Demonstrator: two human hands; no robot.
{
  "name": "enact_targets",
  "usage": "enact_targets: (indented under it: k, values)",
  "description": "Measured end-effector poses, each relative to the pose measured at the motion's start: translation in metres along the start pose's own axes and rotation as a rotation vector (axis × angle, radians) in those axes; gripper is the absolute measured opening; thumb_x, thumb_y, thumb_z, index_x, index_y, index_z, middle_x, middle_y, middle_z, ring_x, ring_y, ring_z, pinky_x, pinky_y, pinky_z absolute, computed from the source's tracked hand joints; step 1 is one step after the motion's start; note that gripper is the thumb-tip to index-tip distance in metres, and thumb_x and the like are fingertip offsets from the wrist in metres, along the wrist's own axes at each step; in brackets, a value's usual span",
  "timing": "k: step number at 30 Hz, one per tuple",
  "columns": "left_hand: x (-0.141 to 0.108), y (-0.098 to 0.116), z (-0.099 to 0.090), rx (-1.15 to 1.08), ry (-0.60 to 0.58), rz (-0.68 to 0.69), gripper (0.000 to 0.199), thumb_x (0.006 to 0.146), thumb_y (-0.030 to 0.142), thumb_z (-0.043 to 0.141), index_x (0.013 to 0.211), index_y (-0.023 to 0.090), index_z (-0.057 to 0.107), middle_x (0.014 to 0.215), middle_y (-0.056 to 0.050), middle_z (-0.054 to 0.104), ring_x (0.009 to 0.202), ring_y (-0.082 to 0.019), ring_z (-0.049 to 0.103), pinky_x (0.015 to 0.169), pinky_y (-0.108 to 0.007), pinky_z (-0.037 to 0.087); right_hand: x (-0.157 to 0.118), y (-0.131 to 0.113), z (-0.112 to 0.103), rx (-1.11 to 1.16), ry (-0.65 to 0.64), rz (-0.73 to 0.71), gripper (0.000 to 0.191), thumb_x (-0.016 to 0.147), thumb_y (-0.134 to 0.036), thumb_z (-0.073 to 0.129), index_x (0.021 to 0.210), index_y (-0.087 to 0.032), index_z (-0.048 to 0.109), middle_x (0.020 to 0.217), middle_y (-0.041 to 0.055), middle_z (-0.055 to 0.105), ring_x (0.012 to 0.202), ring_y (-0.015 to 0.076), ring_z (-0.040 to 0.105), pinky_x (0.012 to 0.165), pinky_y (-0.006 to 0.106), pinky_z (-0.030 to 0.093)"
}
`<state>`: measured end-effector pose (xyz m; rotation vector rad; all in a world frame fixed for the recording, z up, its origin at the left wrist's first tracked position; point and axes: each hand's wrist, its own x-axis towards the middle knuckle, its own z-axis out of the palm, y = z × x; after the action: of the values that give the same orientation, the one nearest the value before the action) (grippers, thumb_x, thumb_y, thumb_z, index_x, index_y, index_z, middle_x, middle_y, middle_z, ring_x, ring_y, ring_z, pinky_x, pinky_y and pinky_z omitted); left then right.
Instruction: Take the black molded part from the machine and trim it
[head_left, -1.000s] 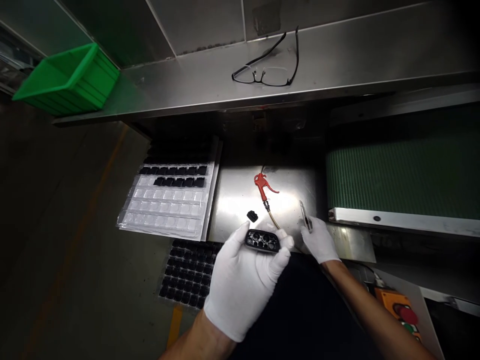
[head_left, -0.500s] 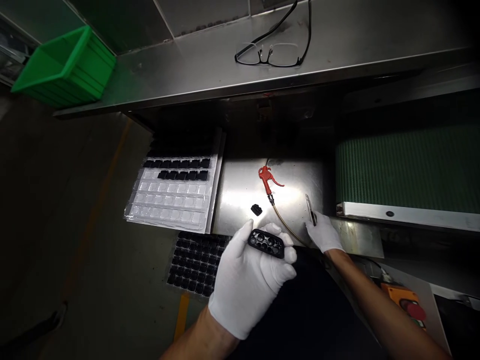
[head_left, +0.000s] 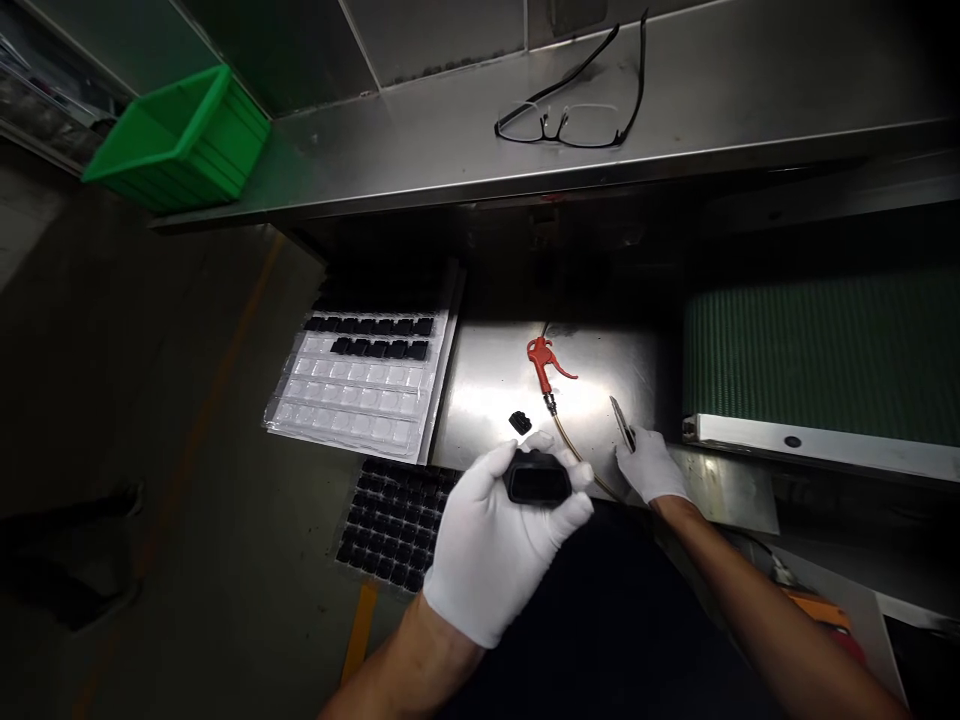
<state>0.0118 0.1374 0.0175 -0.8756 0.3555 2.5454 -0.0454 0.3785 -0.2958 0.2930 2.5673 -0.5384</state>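
Note:
My left hand (head_left: 499,545), in a white glove, is closed on a black plastic part (head_left: 538,478) with a raised rim around a dark recess. Its fingers grip the part by its edges above my lap. Over the metal bench at the right, my gloved right hand (head_left: 651,467) is closed on a utility knife (head_left: 622,424), its blade pointing up and away. Just beyond my left hand, a smaller black piece (head_left: 520,422) lies on the bench. A red air blow gun (head_left: 543,364) with a hose rests between the two hands.
A white tray (head_left: 352,400) partly filled with black pieces stands left of the bench; a full tray (head_left: 394,525) sits lower. Right is a green conveyor belt (head_left: 817,350). Glasses (head_left: 559,125) and a green bin (head_left: 187,150) rest on the upper shelf (head_left: 382,150).
The black part in my left hand has been turned: its face with round holes has given way to a rimmed, recessed face. My right hand still holds the knife. The view has shifted slightly.

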Motion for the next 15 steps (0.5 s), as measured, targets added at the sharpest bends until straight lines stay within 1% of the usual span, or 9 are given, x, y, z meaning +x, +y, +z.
enact_targets:
  k: [3, 5, 8, 10, 15]
  values:
    - [0.002, 0.001, 0.002, -0.054, 0.028, -0.018, 0.04, 0.105, 0.041, 0.034, 0.099, 0.017, 0.065, 0.096, -0.006, 0.069, 0.099, -0.016, 0.072, 0.091, -0.026, 0.059, 0.005, 0.003, 0.004, 0.0, 0.0, -0.005, 0.041, 0.104, -0.032, 0.055, 0.143, -0.018, 0.048, 0.131, 0.0142, 0.046, 0.114, 0.0302, 0.058, 0.103, 0.041, 0.048]
    - [0.002, 0.0, 0.004, -0.057, 0.055, -0.01, 0.044, 0.106, 0.046, 0.032, 0.1, 0.018, 0.065, 0.103, -0.007, 0.071, 0.104, -0.017, 0.071, 0.094, -0.025, 0.059, 0.007, 0.004, 0.005, -0.002, -0.003, -0.003, 0.044, 0.104, -0.033, 0.056, 0.145, -0.019, 0.047, 0.131, 0.0145, 0.047, 0.114, 0.0307, 0.057, 0.102, 0.041, 0.048]
    - [0.001, -0.001, 0.007, -0.029, 0.094, 0.011, 0.042, 0.105, 0.047, 0.037, 0.104, 0.017, 0.067, 0.117, -0.009, 0.071, 0.112, -0.016, 0.069, 0.097, -0.025, 0.057, 0.008, 0.004, 0.006, -0.004, -0.003, 0.009, 0.044, 0.104, -0.032, 0.055, 0.144, -0.02, 0.047, 0.132, 0.0142, 0.047, 0.115, 0.0308, 0.057, 0.1, 0.041, 0.049]
    - [0.001, -0.001, 0.009, 0.01, 0.097, 0.021, 0.041, 0.105, 0.046, 0.039, 0.11, 0.016, 0.067, 0.119, -0.009, 0.071, 0.116, -0.016, 0.067, 0.098, -0.025, 0.057, 0.008, 0.003, 0.006, -0.004, -0.001, 0.019, 0.043, 0.103, -0.03, 0.055, 0.144, -0.02, 0.047, 0.131, 0.0138, 0.047, 0.114, 0.0302, 0.057, 0.099, 0.04, 0.049]
    - [0.002, 0.001, 0.013, 0.03, 0.045, 0.03, 0.048, 0.106, 0.047, 0.035, 0.12, 0.014, 0.066, 0.124, -0.01, 0.069, 0.127, -0.017, 0.062, 0.097, -0.022, 0.056, 0.007, 0.001, 0.006, -0.007, -0.012, 0.031, 0.042, 0.102, -0.029, 0.055, 0.143, -0.021, 0.046, 0.125, 0.0127, 0.05, 0.111, 0.0301, 0.059, 0.094, 0.04, 0.051]
